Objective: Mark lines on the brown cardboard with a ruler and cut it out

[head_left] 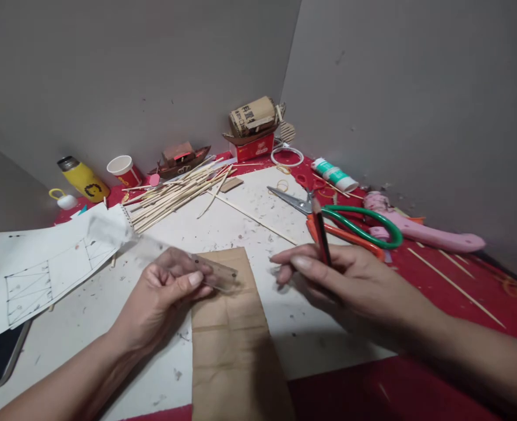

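Note:
My left hand (pixel 170 286) is closed on a clear plastic ruler (pixel 218 273), pinched between thumb and fingers. The ruler's far end reaches left over the drawing and looks smeared by motion. In my right hand (pixel 328 272) a dark pencil (pixel 322 234) stands nearly upright, its tip pointing up. Below both hands lies a strip of brown cardboard (pixel 229 351) with creases across it. It rests on a white sheet (pixel 162 374). A paper with a truss-like line drawing (pixel 25 286) lies at the left, near the ruler's end.
A pile of thin wooden sticks (pixel 174 196) lies behind my left hand. Green-and-orange-handled shears (pixel 363 225) and a pink glue gun (pixel 424 228) are at the right. Toward the wall stand a yellow bottle (pixel 83 180), a paper cup (pixel 124 171) and a model boat (pixel 181 159). A phone (pixel 2 356) is at left.

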Action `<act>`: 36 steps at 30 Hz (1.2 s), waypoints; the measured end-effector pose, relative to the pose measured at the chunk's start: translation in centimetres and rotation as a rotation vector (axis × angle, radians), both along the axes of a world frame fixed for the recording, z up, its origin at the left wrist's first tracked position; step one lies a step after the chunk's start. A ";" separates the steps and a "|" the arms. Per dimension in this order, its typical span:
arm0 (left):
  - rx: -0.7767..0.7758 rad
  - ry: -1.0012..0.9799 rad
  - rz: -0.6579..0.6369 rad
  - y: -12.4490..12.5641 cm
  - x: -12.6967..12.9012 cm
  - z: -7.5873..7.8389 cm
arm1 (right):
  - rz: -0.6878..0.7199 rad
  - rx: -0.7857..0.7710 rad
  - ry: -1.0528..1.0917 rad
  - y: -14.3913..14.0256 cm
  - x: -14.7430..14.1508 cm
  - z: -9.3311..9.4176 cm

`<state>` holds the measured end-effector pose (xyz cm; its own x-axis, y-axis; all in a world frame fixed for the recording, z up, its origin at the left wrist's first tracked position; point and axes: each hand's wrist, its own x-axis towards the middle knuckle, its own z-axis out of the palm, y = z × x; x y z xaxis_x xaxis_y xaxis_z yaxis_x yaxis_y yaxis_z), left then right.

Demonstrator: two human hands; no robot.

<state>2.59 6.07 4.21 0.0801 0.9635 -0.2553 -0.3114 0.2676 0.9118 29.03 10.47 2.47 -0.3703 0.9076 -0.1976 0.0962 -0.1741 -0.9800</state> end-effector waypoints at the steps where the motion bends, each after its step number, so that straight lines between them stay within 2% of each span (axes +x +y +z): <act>1: -0.001 -0.006 -0.012 -0.3 0.3 0.0 | 0.028 0.020 -0.038 -0.2 -0.2 0.2; 5: -0.013 -0.057 -0.077 -1.4 1.4 -0.4 | 0.149 -0.034 -0.048 -1.1 -1.0 0.7; 11: 0.018 0.062 -0.160 -2.0 2.2 -1.6 | 0.293 -0.094 0.047 -1.7 -2.0 0.5; 14: -0.052 0.100 -0.242 -2.2 2.2 -1.4 | 0.278 -0.086 0.089 -1.5 -2.0 0.3; 16: -0.102 0.166 -0.349 -2.6 2.0 -0.8 | 0.232 -0.079 0.084 -1.1 -1.8 0.1; 17: -0.078 0.233 -0.386 -2.9 1.9 -0.4 | 0.206 -0.078 0.076 -0.9 -1.7 0.0; 18: -0.004 0.325 -0.399 -3.2 1.7 0.0 | 0.183 -0.082 0.071 -0.6 -1.6 -0.1; 19: 0.141 0.445 -0.383 -3.5 1.5 0.4 | 0.166 -0.090 0.071 -0.4 -1.5 -0.3; 23: 0.981 1.061 -0.314 -3.9 0.4 0.9 | 0.178 -0.119 0.081 0.3 -1.4 -0.8; 24: 1.100 1.219 -0.336 -3.8 0.2 0.6 | 0.189 -0.118 0.079 0.4 -1.5 -0.9; 25: 1.152 1.366 -0.368 -3.6 0.0 0.3 | 0.200 -0.111 0.071 0.5 -1.7 -0.9; 27: 1.115 1.587 -0.457 -3.2 -0.3 -0.7 | 0.217 -0.082 0.017 0.8 -2.1 -0.9; 29: 1.029 1.693 -0.540 -3.0 -0.4 -1.6 | 0.253 -0.032 -0.083 1.1 -2.4 -0.6; 32: 0.936 1.736 -0.582 -2.9 -0.5 -2.4 | 0.293 0.088 -0.243 1.8 -2.6 -0.3; 36: 0.855 1.707 -0.585 -3.0 -0.7 -2.5 | 0.153 0.316 -0.335 2.7 -2.7 -0.5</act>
